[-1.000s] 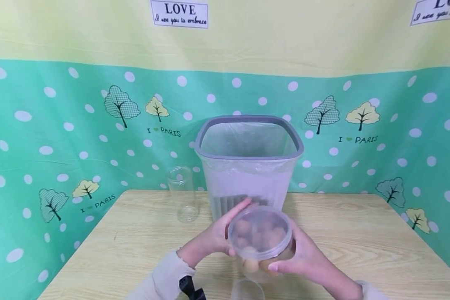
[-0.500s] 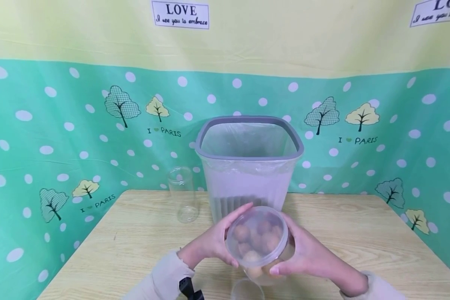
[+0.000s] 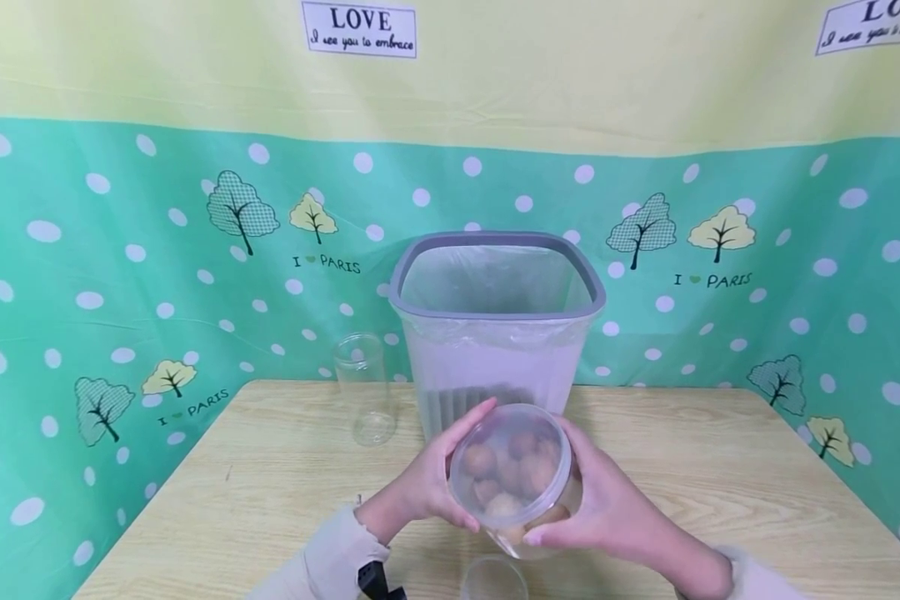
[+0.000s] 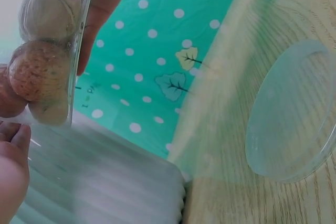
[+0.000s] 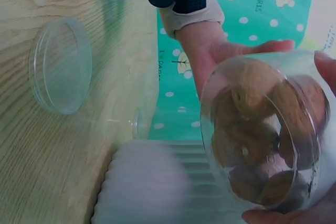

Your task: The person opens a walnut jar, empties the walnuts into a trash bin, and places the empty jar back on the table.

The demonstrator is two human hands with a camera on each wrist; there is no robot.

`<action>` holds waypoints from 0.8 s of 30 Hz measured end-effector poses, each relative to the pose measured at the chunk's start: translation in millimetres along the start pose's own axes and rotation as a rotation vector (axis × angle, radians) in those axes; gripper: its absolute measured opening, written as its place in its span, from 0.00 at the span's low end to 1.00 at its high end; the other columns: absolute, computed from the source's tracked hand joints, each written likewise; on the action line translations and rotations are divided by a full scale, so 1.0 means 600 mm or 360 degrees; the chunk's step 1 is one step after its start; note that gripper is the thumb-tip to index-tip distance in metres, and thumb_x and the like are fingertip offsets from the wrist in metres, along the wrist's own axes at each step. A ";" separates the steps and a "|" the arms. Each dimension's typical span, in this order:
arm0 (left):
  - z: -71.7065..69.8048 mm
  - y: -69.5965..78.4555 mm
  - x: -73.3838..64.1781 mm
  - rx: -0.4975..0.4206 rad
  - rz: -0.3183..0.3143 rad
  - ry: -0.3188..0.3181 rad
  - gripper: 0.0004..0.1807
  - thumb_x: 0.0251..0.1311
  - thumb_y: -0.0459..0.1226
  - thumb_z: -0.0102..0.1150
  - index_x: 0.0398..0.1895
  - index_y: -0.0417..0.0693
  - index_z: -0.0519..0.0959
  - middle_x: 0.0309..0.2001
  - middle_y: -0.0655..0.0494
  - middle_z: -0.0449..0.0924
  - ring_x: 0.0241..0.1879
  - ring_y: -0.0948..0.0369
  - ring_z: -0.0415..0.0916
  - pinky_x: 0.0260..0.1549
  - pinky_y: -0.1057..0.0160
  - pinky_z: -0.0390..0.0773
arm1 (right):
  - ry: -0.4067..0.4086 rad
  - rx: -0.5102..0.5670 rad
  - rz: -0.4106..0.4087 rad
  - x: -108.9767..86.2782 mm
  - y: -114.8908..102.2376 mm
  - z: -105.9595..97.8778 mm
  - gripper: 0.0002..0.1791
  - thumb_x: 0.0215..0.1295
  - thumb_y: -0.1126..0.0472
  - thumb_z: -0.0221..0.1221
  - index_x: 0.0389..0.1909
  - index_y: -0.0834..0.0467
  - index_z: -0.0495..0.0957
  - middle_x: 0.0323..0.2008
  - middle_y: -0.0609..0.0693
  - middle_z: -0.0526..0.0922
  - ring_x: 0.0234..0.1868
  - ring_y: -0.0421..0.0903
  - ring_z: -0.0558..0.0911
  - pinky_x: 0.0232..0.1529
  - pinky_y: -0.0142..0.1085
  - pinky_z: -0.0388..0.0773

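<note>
Both hands hold a clear plastic jar (image 5: 226,85) of walnuts (image 5: 254,90), in front of the bin. A frosted lid (image 3: 512,423) covers its mouth, and the jar leans so that the lid faces the head camera. My left hand (image 3: 433,483) wraps the jar's left side, thumb low and fingers reaching up behind it. On the other side my right hand (image 3: 598,510) grips the wall, its thumb near the front below the lid's rim. Several round brown walnuts (image 4: 42,69) show through the wall in the left wrist view.
A pale bin (image 3: 495,350) with a grey rim and a plastic liner stands behind the hands. Left of it is a tall clear jar (image 3: 366,392). A clear round lid (image 5: 62,66) lies on the wooden table (image 3: 270,467) near the front. A patterned curtain (image 3: 120,275) hangs behind.
The jar has tipped further towards the head camera and shifted slightly left and up, both hands still round it. Bin, tall jar and loose lid have stayed put.
</note>
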State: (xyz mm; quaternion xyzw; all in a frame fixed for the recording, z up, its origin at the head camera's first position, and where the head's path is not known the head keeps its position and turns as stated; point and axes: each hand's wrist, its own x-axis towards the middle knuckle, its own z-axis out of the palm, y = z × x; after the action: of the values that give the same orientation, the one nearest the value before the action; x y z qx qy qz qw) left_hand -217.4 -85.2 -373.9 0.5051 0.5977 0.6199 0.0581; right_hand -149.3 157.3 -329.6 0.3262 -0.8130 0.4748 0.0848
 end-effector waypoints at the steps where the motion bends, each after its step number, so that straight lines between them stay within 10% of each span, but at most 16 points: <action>1: 0.000 0.000 0.000 0.0002 0.0005 0.0005 0.65 0.33 0.38 0.78 0.74 0.41 0.44 0.70 0.37 0.53 0.68 0.57 0.55 0.67 0.63 0.54 | 0.0005 -0.0007 0.0001 0.000 -0.001 0.001 0.58 0.35 0.52 0.77 0.69 0.52 0.55 0.59 0.49 0.71 0.55 0.45 0.73 0.55 0.32 0.69; 9: 0.004 0.006 -0.002 0.0073 -0.0017 0.0035 0.66 0.23 0.24 0.72 0.73 0.39 0.45 0.69 0.36 0.55 0.67 0.57 0.57 0.67 0.63 0.56 | 0.0019 -0.0116 0.0050 0.000 -0.006 0.005 0.58 0.33 0.49 0.78 0.68 0.53 0.57 0.56 0.47 0.73 0.53 0.44 0.75 0.53 0.36 0.72; 16: 0.012 0.009 -0.003 0.0069 -0.0030 0.0050 0.63 0.39 0.54 0.74 0.73 0.38 0.47 0.68 0.37 0.57 0.67 0.57 0.57 0.66 0.66 0.56 | 0.0029 -0.0113 0.0089 -0.004 -0.001 0.004 0.58 0.32 0.50 0.78 0.67 0.54 0.58 0.56 0.47 0.74 0.52 0.43 0.74 0.53 0.37 0.71; 24: 0.019 0.019 -0.002 0.0108 -0.0053 0.0080 0.61 0.41 0.56 0.72 0.73 0.39 0.49 0.68 0.39 0.59 0.67 0.55 0.59 0.65 0.65 0.58 | 0.0034 -0.0097 0.0030 -0.005 0.002 0.001 0.58 0.31 0.51 0.78 0.67 0.54 0.58 0.55 0.47 0.74 0.51 0.43 0.75 0.52 0.37 0.72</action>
State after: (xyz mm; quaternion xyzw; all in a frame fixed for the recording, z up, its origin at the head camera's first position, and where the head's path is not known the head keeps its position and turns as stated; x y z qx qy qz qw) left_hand -202.9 -81.4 -368.2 0.4810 0.6279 0.6108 0.0362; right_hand -147.8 158.6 -332.3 0.3106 -0.8292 0.4540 0.0988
